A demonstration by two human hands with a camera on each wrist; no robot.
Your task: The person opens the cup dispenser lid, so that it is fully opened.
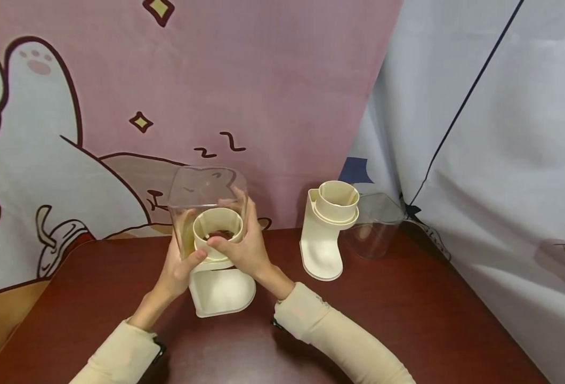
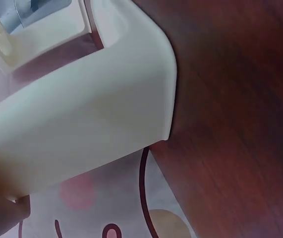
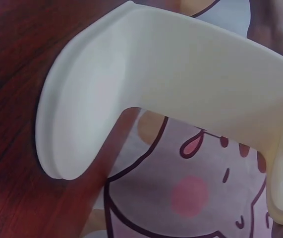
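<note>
A cream plastic stand [image 1: 222,293] with a round collar on top and a scooped base is between both hands. Against its collar is a clear plastic container [image 1: 206,184], which rises behind the collar. My left hand [image 1: 179,266] grips the upper stand from the left, its thumb near the collar; some fingers show through the clear wall. From the right, my right hand [image 1: 251,248] grips the same part, its thumb at the collar's rim. In the left wrist view the stand's side [image 2: 91,109] fills much of the picture. The right wrist view shows its curved base [image 3: 86,109] at the table.
A second cream stand [image 1: 323,240] with a round collar is upright to the right. Beside it, near the table's back right corner, is another clear container [image 1: 376,229]. The dark red-brown table [image 1: 359,320] meets a cartoon-print cloth [image 1: 287,106] behind and a pale cloth at the right.
</note>
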